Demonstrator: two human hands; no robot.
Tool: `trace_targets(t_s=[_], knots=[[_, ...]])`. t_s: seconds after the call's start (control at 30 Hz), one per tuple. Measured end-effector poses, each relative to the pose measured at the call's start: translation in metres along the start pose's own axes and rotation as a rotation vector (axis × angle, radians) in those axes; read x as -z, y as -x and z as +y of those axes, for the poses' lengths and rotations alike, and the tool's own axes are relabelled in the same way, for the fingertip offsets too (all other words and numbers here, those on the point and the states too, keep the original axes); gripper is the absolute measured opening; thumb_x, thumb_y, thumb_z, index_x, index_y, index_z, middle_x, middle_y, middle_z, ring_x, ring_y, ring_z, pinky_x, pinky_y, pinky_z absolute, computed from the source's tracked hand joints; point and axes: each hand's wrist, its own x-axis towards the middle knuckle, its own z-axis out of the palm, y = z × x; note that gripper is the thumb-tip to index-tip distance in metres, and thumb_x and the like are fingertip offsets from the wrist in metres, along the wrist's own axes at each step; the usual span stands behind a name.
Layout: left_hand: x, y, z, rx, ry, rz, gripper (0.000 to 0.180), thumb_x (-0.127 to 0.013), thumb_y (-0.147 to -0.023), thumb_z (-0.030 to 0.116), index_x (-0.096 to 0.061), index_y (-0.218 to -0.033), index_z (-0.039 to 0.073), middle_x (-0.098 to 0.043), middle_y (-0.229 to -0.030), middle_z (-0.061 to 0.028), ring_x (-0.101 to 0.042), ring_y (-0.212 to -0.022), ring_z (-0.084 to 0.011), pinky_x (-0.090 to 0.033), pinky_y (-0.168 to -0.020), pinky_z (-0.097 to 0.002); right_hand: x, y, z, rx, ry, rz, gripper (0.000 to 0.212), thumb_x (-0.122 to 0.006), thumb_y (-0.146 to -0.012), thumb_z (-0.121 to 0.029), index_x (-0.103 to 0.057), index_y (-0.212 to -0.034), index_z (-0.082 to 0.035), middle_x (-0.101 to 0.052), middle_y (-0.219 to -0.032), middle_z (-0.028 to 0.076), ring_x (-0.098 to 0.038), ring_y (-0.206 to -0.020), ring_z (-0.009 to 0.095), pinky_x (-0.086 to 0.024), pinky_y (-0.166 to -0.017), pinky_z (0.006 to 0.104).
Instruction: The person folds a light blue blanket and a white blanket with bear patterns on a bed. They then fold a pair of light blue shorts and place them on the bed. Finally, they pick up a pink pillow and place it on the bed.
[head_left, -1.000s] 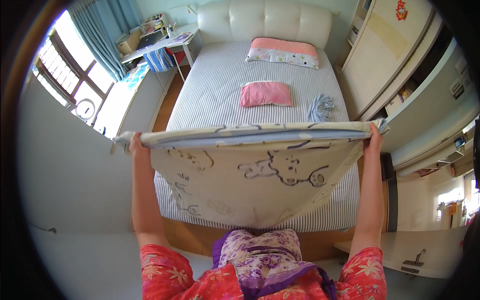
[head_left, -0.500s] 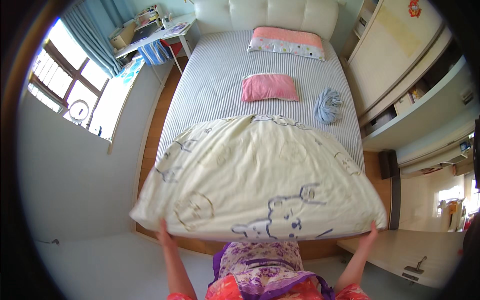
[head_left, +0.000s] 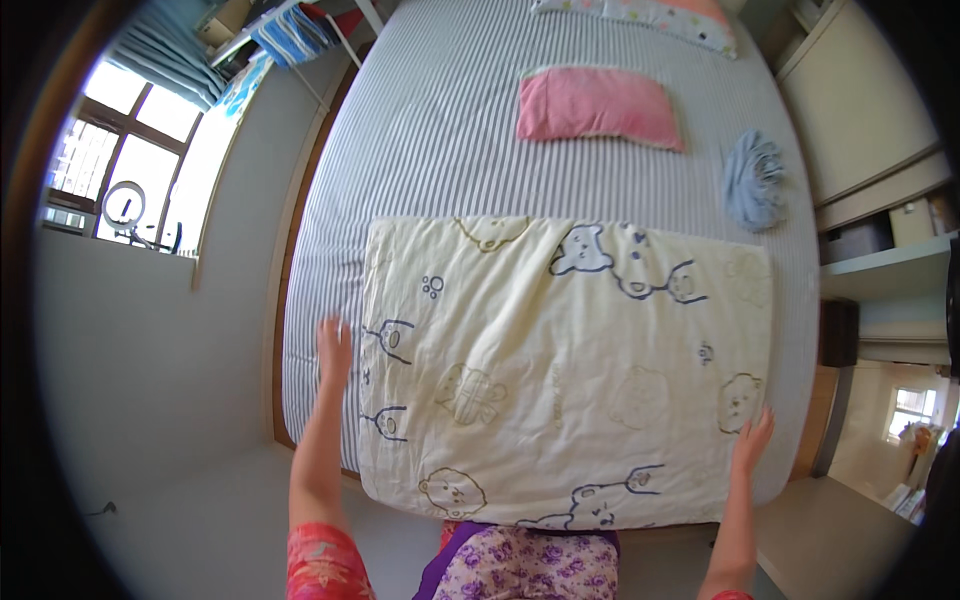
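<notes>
A cream quilt point(head_left: 530, 360) printed with bears and paw marks lies spread over the near half of the bed. My left hand point(head_left: 335, 347) is over the striped sheet point(head_left: 430, 140), just outside the quilt's left edge, fingers stretched out and holding nothing. At the quilt's near right edge rests my right hand point(head_left: 752, 440), its fingers extended along the fabric without gripping it. Some soft wrinkles run across the quilt's upper middle.
Farther up the bed lie a pink pillow point(head_left: 598, 105), a bunched light blue cloth point(head_left: 755, 182) and a dotted pillow point(head_left: 650, 18). A window with a ring light point(head_left: 123, 205) is on the left. Shelving point(head_left: 890, 258) stands at the right.
The quilt, held raised by both hands before, now lies flat on the bed. Both hands have let go; the left has moved forward. My view has shifted nearer the bed.
</notes>
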Motion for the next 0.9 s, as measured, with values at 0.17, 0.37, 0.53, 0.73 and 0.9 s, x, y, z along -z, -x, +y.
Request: trace_targets(t_s=[0.17,0.37,0.53,0.73,0.9], knots=[[-0.086,-0.154,0.007,0.153,-0.108,0.013,0.04,-0.045,-0.085,0.036,-0.055,-0.096,0.0,-0.056,-0.092,-0.0221,-0.053,-0.089,-0.0367,-0.041,-0.076,-0.0425,-0.089,-0.146,-0.124,0.096,-0.056,0.245,0.042,-0.04,-0.087,-0.021,-0.035,-0.127,-0.011,-0.028,-0.133,0.015,-0.027,-0.121,0.032,-0.023,-0.097,0.0422],[-0.125,-0.206,0.024,0.287,-0.162,-0.163,0.049,-0.044,-0.082,0.046,-0.061,-0.081,0.0,-0.06,-0.076,-0.0207,-0.057,-0.076,-0.0354,-0.043,-0.071,-0.042,-0.147,-0.168,-0.137,-0.002,0.328,0.271,0.041,-0.037,-0.087,-0.027,-0.036,-0.127,-0.016,-0.034,-0.131,0.009,-0.029,-0.121,0.028,-0.023,-0.096,0.039],[-0.081,-0.255,0.007,0.297,-0.002,0.148,0.044,-0.046,-0.083,0.041,-0.061,-0.079,0.0,-0.061,-0.072,-0.017,-0.057,-0.063,-0.0262,-0.044,-0.063,-0.0374,-0.149,-0.168,-0.128,0.056,0.245,0.263,0.04,-0.039,-0.086,-0.024,-0.038,-0.125,-0.015,-0.036,-0.129,0.009,-0.031,-0.12,0.027,-0.023,-0.096,0.0393],[-0.162,-0.244,-0.027,0.241,-0.178,-0.089,0.038,-0.044,-0.085,0.034,-0.056,-0.082,-0.001,-0.057,-0.078,-0.0178,-0.054,-0.076,-0.0262,-0.041,-0.069,-0.0377,-0.15,-0.17,-0.13,0.118,0.183,0.285,0.042,-0.048,-0.08,-0.016,-0.041,-0.121,-0.012,-0.04,-0.123,0.013,-0.036,-0.114,0.031,-0.027,-0.094,0.0407],[-0.153,-0.234,-0.006,0.096,-0.406,-0.189,0.027,-0.041,-0.086,0.027,-0.051,-0.085,0.001,-0.056,-0.087,-0.0191,-0.053,-0.076,-0.037,-0.042,-0.065,-0.042,-0.151,-0.206,-0.102,-0.058,0.008,0.191,0.038,-0.051,-0.081,-0.025,-0.047,-0.113,-0.006,-0.047,-0.111,0.016,-0.041,-0.106,0.031,-0.032,-0.088,0.0401]])
